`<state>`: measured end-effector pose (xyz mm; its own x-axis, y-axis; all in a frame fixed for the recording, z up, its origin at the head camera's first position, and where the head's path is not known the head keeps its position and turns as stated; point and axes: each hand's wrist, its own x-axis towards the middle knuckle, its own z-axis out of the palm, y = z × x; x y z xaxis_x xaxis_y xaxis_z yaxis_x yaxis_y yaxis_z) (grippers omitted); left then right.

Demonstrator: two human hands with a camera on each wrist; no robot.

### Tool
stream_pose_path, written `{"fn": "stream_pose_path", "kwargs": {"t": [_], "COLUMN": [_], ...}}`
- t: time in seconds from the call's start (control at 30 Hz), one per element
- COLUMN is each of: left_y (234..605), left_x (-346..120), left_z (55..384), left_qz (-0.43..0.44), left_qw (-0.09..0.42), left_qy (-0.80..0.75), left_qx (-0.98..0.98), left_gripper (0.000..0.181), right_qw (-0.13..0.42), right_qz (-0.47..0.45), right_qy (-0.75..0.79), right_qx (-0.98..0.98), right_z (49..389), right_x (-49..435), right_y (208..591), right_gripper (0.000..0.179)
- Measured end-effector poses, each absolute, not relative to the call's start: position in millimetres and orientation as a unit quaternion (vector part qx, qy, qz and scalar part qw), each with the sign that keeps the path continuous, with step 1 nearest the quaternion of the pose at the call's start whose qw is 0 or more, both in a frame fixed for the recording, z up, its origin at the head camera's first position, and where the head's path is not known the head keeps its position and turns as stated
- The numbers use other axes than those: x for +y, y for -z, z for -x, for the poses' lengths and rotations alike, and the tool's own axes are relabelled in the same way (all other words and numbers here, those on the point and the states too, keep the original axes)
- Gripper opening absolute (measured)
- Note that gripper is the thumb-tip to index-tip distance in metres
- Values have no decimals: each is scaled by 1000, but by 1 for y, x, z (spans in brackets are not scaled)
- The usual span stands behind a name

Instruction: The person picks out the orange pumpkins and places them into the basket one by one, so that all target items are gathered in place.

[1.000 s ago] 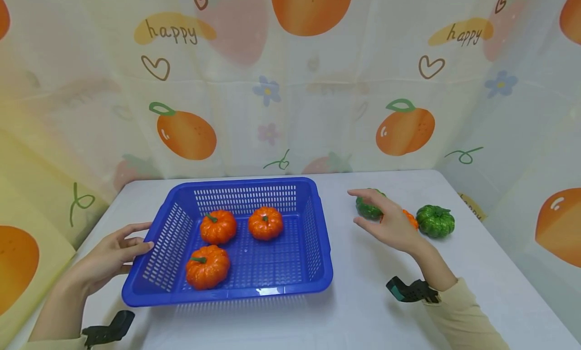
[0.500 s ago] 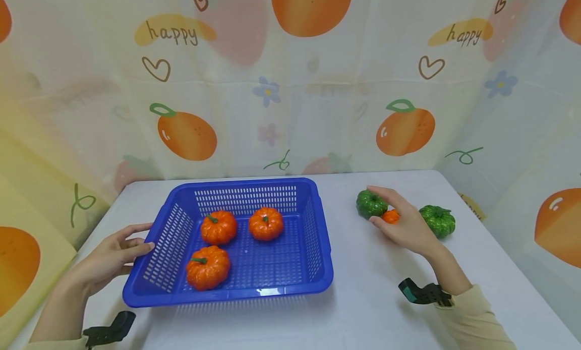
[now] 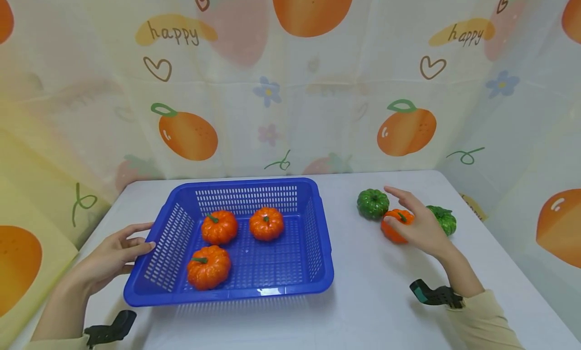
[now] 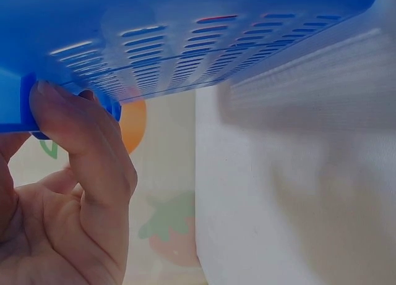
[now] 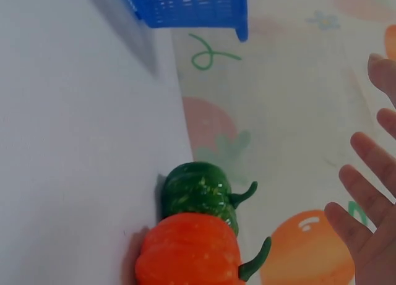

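My left hand [image 3: 109,256] grips the left rim of a blue plastic basket [image 3: 218,298], thumb on top. In the left wrist view the fingers [image 4: 93,152] curl at the rim beside the slotted wall. Three orange pumpkins [image 3: 208,267] sit inside the basket. My right hand [image 3: 422,226] hovers over an orange pumpkin [image 3: 394,233] on the table, its fingers spread and holding nothing. Beside that pumpkin is a dark green pumpkin [image 3: 372,204] on the left. Another green pumpkin [image 3: 445,220] lies on the right, partly hidden by the hand. The right wrist view shows the fingers apart from the pumpkins.
A white table [image 3: 363,309] carries everything. Its back edge meets a hanging cloth [image 3: 308,108] printed with fruit, and more cloth hangs at both sides. Black camera mounts [image 3: 438,294] are strapped at the wrists.
My right hand has moved rightward, away from the basket and past the left green pumpkin, uncovering more of the orange pumpkin. The left hand and basket stay put.
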<state>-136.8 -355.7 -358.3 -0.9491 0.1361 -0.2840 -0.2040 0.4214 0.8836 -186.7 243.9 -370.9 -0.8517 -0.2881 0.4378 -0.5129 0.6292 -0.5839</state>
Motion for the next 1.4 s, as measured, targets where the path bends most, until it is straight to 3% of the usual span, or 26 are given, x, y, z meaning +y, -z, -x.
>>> {"fn": "stream_pose_path", "kwargs": {"t": [0.53,1.4], "left_y": [357,359], "left_x": [-354,-356], "left_z": [136,136], "left_qz": [19,23], "left_qw": [156,156], "left_qy": [-538,-537], "left_qx": [828,829], "left_gripper": [68,69], "right_qw": [146,86], "right_qz": [-204,-171], "right_qy": [-353,-365], "right_qx": [-901,-911], "right_z": [192,195], "right_x": [267,283], "right_y": [385,409], "right_gripper": [66,67]}}
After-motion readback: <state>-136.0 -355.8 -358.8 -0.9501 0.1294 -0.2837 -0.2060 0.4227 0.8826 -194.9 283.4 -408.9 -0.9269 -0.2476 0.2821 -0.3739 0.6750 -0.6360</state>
